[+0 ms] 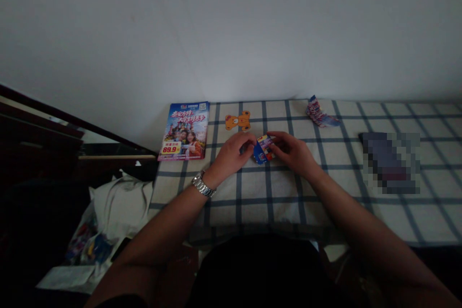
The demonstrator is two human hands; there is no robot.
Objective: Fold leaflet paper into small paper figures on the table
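Between my two hands is a small folded piece of printed paper (pixel 265 149), blue with yellow, red and white print, just above the checked cloth. My left hand (pixel 236 151), with a metal watch (pixel 203 185) on its wrist, pinches the paper's left edge. The fingers and thumb of my right hand (pixel 290 151) grip its right side. Behind my left hand lies an orange teddy bear cutout (pixel 237 121), flat on the cloth. To the left is a stack of printed flyers (pixel 184 131) in blue and pink, marked 89.9.
A crumpled, folded flyer (pixel 321 114) lies at the back right of the checked cloth (pixel 339 178). Farther right is a dark, pixelated flat object (pixel 390 161). A pale wall (pixel 252 33) rises behind. White bags (pixel 121 202) stand low on the left, beside dark furniture (pixel 36 144).
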